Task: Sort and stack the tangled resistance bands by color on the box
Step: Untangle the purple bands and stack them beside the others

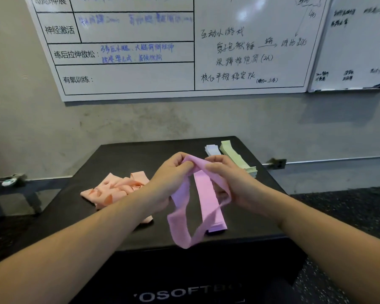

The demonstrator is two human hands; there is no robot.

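While a pink band is held up above the black box, its top fold is pinched between the fingers of the left hand and those of the right hand, the fingers of both being curled and clamped on the fabric. Below the fingers the loop hangs open and twisted, its lowest curve reaching past the box's near edge. Directly beneath the fingers a flat pink stack is laid lengthwise on the box top. Left of the left fingers, a tangled heap of peach bands is seen, partly hidden by the left forearm. Beyond the right fingers, a white stack and a green stack lie side by side. On the wall behind, a whiteboard is mounted.
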